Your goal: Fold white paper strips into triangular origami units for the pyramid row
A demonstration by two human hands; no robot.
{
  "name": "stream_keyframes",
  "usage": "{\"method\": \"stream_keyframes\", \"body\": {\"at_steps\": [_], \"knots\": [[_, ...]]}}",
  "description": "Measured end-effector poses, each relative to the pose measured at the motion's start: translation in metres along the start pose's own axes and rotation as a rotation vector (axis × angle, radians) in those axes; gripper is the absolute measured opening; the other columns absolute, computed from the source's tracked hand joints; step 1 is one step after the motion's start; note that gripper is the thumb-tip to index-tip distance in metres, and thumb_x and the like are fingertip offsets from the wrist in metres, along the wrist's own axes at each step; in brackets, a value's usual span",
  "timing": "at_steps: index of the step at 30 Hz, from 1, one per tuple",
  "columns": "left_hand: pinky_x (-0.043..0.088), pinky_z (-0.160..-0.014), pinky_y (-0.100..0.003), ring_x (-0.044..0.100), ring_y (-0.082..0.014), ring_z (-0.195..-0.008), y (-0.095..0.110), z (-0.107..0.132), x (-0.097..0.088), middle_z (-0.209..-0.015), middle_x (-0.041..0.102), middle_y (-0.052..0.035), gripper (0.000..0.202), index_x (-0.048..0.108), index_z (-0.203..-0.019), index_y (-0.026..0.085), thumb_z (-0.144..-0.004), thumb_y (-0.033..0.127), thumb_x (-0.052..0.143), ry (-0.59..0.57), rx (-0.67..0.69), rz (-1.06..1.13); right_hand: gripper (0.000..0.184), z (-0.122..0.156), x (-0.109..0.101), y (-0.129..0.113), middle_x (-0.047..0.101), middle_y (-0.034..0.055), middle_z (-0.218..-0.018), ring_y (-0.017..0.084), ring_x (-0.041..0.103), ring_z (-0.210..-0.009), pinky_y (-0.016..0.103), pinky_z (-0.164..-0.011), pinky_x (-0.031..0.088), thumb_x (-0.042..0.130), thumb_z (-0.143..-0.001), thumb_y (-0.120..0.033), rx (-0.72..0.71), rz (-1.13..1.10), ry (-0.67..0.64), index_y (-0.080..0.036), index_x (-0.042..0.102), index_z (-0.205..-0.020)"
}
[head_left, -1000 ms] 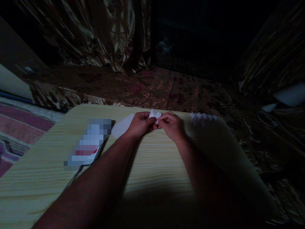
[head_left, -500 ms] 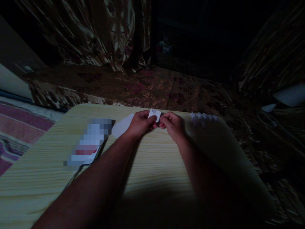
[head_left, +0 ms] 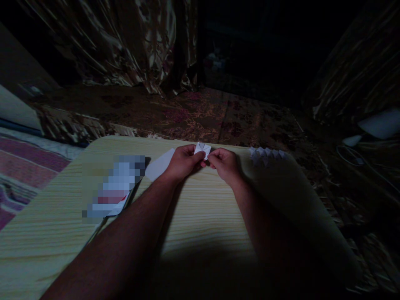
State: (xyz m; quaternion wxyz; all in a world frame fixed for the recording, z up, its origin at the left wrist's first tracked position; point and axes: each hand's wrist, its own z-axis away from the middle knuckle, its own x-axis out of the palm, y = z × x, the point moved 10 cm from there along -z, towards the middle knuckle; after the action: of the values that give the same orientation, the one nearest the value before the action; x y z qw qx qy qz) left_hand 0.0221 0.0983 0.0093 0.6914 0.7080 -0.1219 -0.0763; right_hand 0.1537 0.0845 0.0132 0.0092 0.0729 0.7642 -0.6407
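**Left hand (head_left: 183, 161) pinches a folded white paper square (head_left: 202, 148) near the far edge of a wooden table (head_left: 203, 216)**

In the head view, the small paper square is at the middle of the table's far side, its creased face turned up, with fold lines running across it. The left thumb presses on top and the other fingers curl beneath, clamped on the square's left and near part. The right hand (head_left: 225, 163) is at the near right corner, fingers curled and thumb against the forefinger; whether they grip the paper cannot be told.

A plain white sheet (head_left: 158, 166) lies on the table just left of the left hand, partly hidden by it. Farther left is a flat object (head_left: 120, 187), mostly pixelated, with a red patch. Right of the right hand, a cluster of small pointed white paper pieces (head_left: 268, 154) sits near the far right corner.

Beyond the table are a patterned cloth (head_left: 200, 112) and a gathered curtain (head_left: 156, 41); striped bedding (head_left: 25, 154) shows at the left.
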Motion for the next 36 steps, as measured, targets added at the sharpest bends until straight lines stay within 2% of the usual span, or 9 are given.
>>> {"method": "stream_keyframes", "body": {"at_steps": [5,11,16,29,36], "knots": [[0.041,-0.047,-0.02,0.055,-0.0096,-0.049,0.0,0.0,-0.001,-0.064,0.067,-0.0044,0.031,0.063,-0.081,0.012,-0.068,0.039,0.072,0.01,-0.011,0.011,0.013,0.0,-0.001,0.001,0.056,-0.0035,-0.052,0.009,0.049,-0.047,0.02,-0.046,0.036,0.062,-0.069,-0.029,-0.011,0.011,0.009,-0.016,0.06,-0.068],[0.047,-0.055,-0.023,0.065,-0.015,-0.062,0.004,-0.002,0.0,-0.073,0.068,-0.0056,0.035,0.06,-0.088,0.012,-0.065,0.034,0.075,0.002,0.033,0.075,0.013,-0.002,-0.003,0.004,0.057,-0.0032,-0.054,0.009,0.05,-0.049,0.021,-0.047,0.036,0.061,-0.068,-0.029,-0.021,0.057,0.035,-0.017,0.06,-0.067],[0.049,-0.056,-0.024,0.065,-0.0152,-0.062,0.003,-0.001,0.0,-0.072,0.068,-0.0046,0.037,0.059,-0.089,0.012,-0.063,0.031,0.077,0.019,0.021,0.105,0.011,-0.001,-0.002,-0.001,0.056,-0.0038,-0.052,0.009,0.048,-0.047,0.02,-0.047,0.036,0.061,-0.068,-0.027,-0.044,0.035,0.04,-0.017,0.058,-0.064],[0.052,-0.058,-0.025,0.065,-0.0145,-0.06,0.002,-0.002,-0.001,-0.069,0.068,-0.0023,0.036,0.054,-0.088,0.014,-0.062,0.024,0.076,0.037,0.034,0.128,0.006,0.001,0.002,-0.006,0.067,0.0005,-0.061,0.013,0.061,-0.057,0.022,-0.053,0.044,0.059,-0.068,-0.022,-0.044,0.018,0.028,-0.017,0.059,-0.064],[0.053,-0.06,-0.027,0.065,-0.014,-0.058,0.0,-0.002,-0.003,-0.071,0.068,-0.0009,0.041,0.054,-0.089,0.015,-0.058,0.024,0.078,0.07,0.014,0.145,0.008,0.002,0.004,-0.005,0.067,0.0011,-0.062,0.014,0.061,-0.057,0.022,-0.051,0.044,0.059,-0.068,-0.025,-0.042,0.054,0.028,-0.018,0.06,-0.065]]}}
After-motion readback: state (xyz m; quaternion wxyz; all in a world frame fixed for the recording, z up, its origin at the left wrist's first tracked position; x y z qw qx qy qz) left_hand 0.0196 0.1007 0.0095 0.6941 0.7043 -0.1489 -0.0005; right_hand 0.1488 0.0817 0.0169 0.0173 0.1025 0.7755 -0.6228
